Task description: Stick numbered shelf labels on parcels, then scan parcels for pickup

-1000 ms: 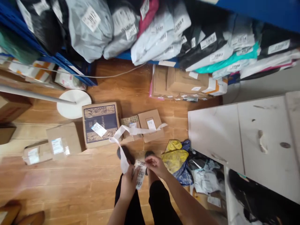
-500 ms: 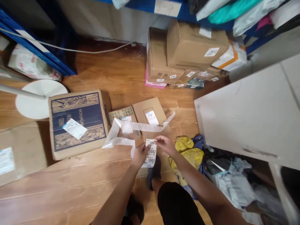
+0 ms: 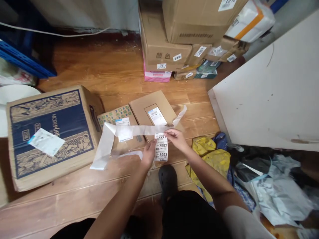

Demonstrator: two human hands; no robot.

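A strip of numbered white labels reading 3001, 3002, 3003 hangs between my hands. My left hand pinches its left edge. My right hand pinches the top label by its upper right corner. A long empty white backing ribbon trails left from the labels and loops down to the floor. Just beyond my hands lie a plain brown box with a shipping label and a smaller patterned box. My dark shoe stands below the strip.
A big blue-and-tan carton lies at left on the wooden floor. Stacked cardboard boxes stand at the back. A white table fills the right. A yellow bag and crumpled grey plastic lie under it.
The view has dropped from the shelves of parcels toward the floor and closer to the boxes. Both hands have moved forward with the label strip, over the brown box's near edge.
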